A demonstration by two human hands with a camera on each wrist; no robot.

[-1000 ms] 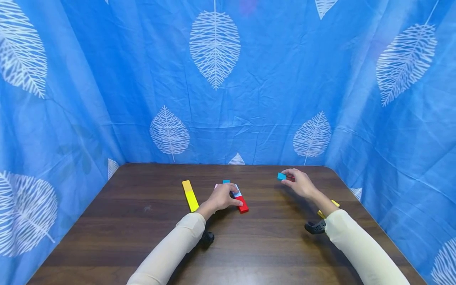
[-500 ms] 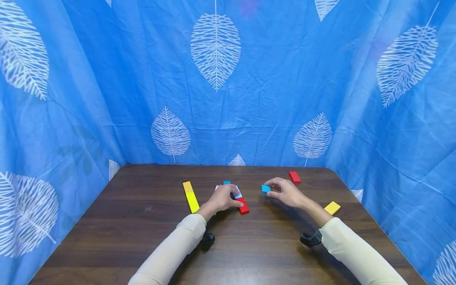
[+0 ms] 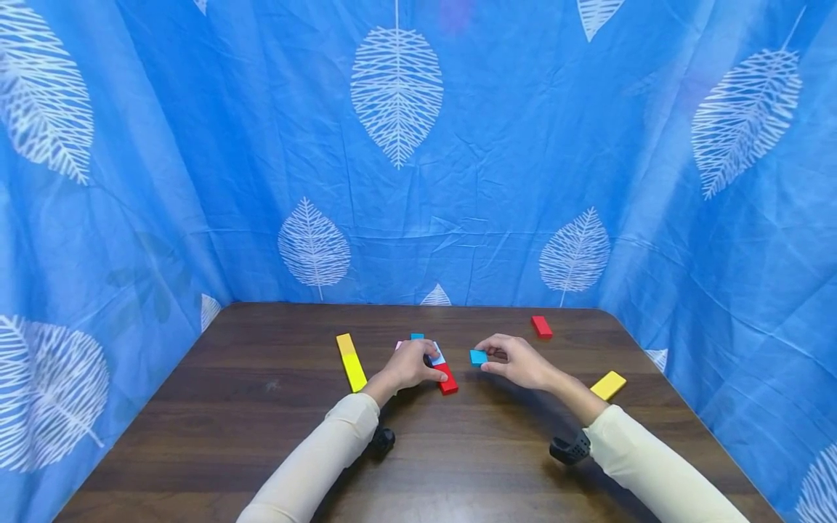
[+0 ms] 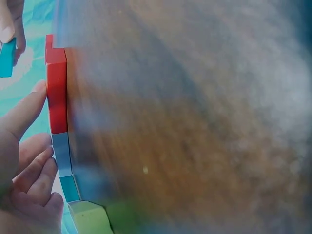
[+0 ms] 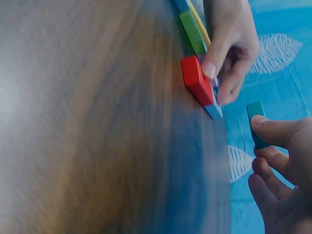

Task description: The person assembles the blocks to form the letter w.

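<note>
A row of blocks lies end to end at mid-table: a red block (image 3: pixel 447 379) nearest, then a pale blue block (image 3: pixel 437 357), with a cyan block (image 3: pixel 416 335) behind. My left hand (image 3: pixel 428 367) curls over this row, thumb against the red block (image 4: pixel 57 90) and fingers on the far side by the pale blue block (image 4: pixel 61 153). My right hand (image 3: pixel 489 361) pinches a small cyan block (image 3: pixel 478 357) in its fingertips, held just right of the row and apart from it. The right wrist view shows that cyan block (image 5: pixel 256 124) between thumb and fingers.
A long yellow and orange strip of blocks (image 3: pixel 350 361) lies left of my left hand. A loose red block (image 3: pixel 541 326) sits at the back right and a yellow block (image 3: pixel 608 385) near the right edge. Blue leaf-print curtains (image 3: pixel 392 181) close in the wooden table (image 3: pixel 261 436).
My right hand has carried the small cyan block leftward from the back right toward the row, uncovering the loose red block. My left hand has stayed on the row.
</note>
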